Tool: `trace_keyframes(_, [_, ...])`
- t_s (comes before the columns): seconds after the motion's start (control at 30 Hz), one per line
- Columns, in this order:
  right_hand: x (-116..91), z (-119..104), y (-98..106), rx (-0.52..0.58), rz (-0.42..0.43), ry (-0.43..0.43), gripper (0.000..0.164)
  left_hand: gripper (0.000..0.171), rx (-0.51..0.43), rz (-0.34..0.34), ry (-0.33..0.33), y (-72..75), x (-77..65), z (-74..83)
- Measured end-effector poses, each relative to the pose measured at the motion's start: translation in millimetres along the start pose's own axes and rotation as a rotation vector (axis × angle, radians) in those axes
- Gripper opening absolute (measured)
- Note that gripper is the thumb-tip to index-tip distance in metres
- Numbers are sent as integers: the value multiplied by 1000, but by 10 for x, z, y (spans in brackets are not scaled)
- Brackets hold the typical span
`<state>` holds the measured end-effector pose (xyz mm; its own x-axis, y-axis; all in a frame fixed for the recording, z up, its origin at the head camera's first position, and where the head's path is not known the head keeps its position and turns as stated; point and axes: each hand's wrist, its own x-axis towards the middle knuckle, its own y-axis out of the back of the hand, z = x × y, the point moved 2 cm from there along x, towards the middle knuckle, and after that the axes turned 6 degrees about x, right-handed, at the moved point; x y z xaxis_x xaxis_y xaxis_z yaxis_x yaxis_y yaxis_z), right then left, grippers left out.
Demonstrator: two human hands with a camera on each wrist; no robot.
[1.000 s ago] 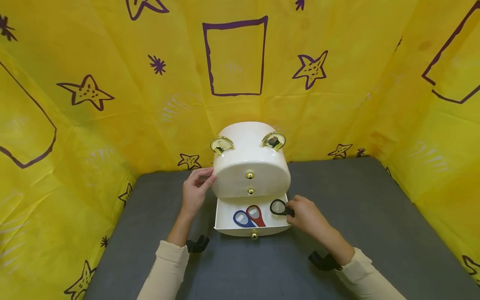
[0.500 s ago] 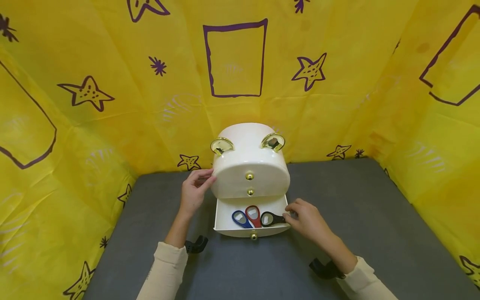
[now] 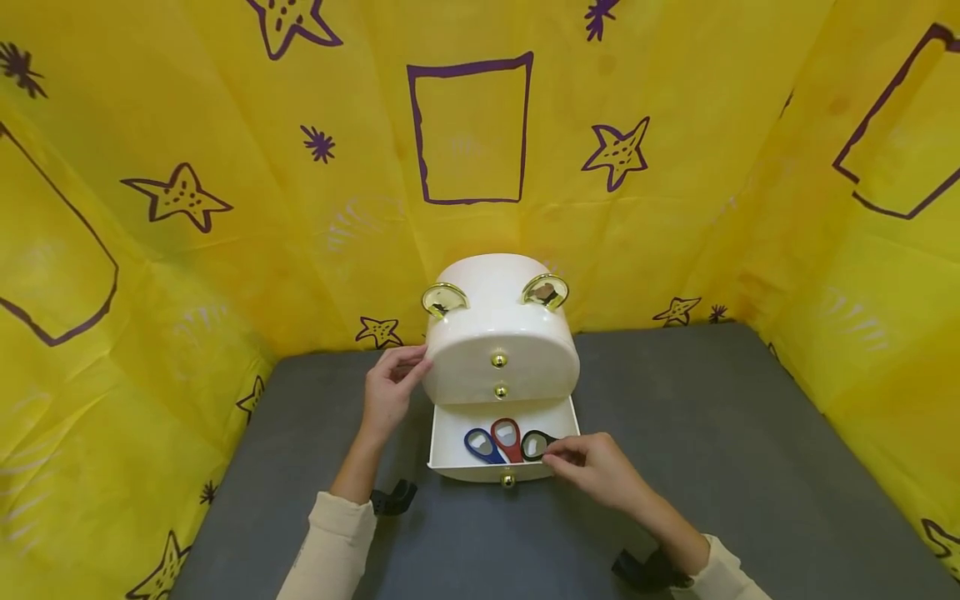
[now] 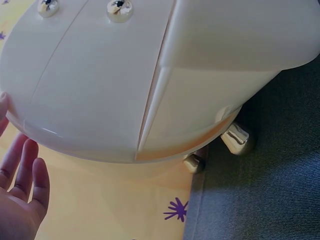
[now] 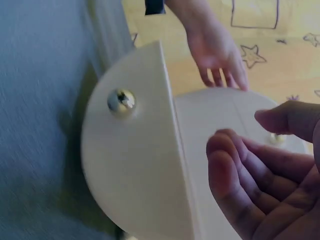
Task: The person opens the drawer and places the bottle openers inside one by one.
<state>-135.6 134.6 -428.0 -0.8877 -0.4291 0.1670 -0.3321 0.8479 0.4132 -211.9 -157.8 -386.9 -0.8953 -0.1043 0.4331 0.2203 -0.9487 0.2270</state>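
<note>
A white rounded cabinet (image 3: 497,304) with gold ears stands on the dark table, its bottom drawer (image 3: 551,472) pulled out. Blue (image 3: 482,446), red (image 3: 506,437) and black (image 3: 534,447) bottle openers lie fanned side by side inside, heads pointing back. My right hand (image 3: 602,473) is at the drawer's front right corner, fingertips overlapping the black opener's handle. In the right wrist view the fingers of that hand (image 5: 272,175) are loosely bent, thumb apart, nothing between them. My left hand (image 3: 386,398) touches the cabinet's left side with extended fingers; the left wrist view shows them by its curved edge (image 4: 75,152).
Gold knobs (image 3: 499,361) sit on the upper drawer fronts, and another knob (image 3: 508,481) on the open drawer. Yellow cloth (image 3: 360,250) with purple drawings surrounds the grey tabletop (image 3: 675,400) at the back and sides. Short gold feet (image 4: 237,139) carry the cabinet.
My right hand first lowered the black bottle opener from the drawer's right side to beside the red one, then released it and shifted toward the drawer front. The left hand stayed at the cabinet.
</note>
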Motion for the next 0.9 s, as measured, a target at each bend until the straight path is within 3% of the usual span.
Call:
trace_keyframes(0.2, [-58,141,-234,165,-180,-97,23,24,11,11,0,2,-35,-12])
trace_keyframes(0.4, [-90,338,-490,230,-231,-166,27,24,18,16,7,-3,-35,3])
trace_keyframes(0.57, [-89,484,-697,329,-181,-242,30,24,14,23,4,-3,-34,6])
trace_keyframes(0.73, [-70,562,-874,498,-61,-316,36,24,4,25,-5,-7,-27,0])
trace_keyframes(0.9, [-47,616,-965,569,38,-352,37,23,14,22,-8,-8,-30,1])
